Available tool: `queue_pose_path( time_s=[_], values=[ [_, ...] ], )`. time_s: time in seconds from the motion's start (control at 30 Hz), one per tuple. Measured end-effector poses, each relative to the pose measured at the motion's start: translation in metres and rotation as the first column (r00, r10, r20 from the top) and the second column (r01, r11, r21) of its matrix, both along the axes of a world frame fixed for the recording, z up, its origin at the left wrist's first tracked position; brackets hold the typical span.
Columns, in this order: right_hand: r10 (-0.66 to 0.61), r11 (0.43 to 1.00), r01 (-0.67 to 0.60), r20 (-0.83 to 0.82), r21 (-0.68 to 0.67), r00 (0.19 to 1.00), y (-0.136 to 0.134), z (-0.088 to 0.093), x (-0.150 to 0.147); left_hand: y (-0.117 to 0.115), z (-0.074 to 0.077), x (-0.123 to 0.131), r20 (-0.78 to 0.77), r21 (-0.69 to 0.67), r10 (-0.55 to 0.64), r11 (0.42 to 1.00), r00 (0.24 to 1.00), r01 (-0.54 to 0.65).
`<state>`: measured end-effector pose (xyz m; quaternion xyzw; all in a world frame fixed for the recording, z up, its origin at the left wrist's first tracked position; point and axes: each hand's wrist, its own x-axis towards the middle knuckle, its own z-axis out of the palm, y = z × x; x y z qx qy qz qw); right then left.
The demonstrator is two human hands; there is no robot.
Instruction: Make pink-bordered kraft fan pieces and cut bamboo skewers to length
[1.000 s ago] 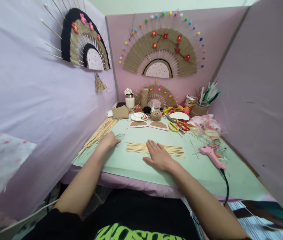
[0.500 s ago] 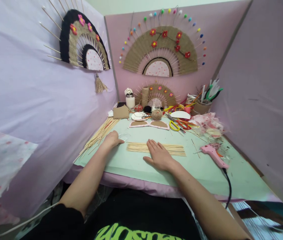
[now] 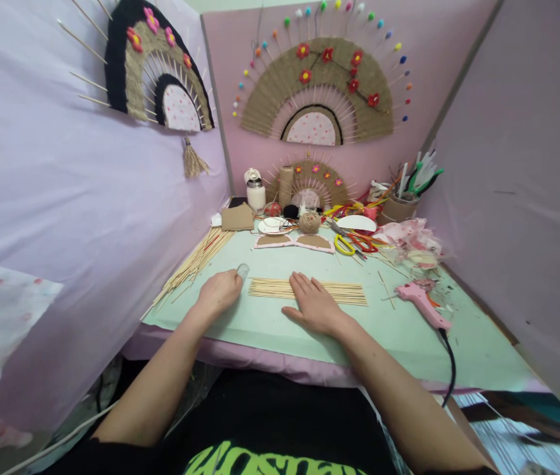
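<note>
Right hand (image 3: 315, 305) lies flat on bamboo sticks (image 3: 272, 289), thumb spread, while left hand (image 3: 220, 290) pinches a clear protractor (image 3: 243, 270), a pink glue gun (image 3: 424, 306) right of both

A: How is the left hand (image 3: 220, 291) sitting?
B: Its fingers are lying curled under, and its back is facing up.
A: And the right hand (image 3: 315, 305)?
B: That one is lying flat, palm down, its fingers pointing forward and its thumb sticking out toward the left.
A: Higher up?
B: The left forearm (image 3: 161, 369) and right forearm (image 3: 391, 389) are slanting inward, a gap showing between the hands.
</note>
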<state>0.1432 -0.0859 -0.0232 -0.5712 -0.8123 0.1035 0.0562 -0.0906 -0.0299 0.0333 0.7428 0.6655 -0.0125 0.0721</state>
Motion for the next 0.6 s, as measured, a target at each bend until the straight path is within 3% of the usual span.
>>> queue_pose_path(
  time_s=[0.6],
  values=[
    [-0.021, 1.0, 0.021, -0.02, -0.012, 1.0, -0.001, 0.003, -0.003, -0.002, -0.002, 0.014, -0.02, -0.015, -0.163, 0.987, 0.986, 0.162]
  ],
)
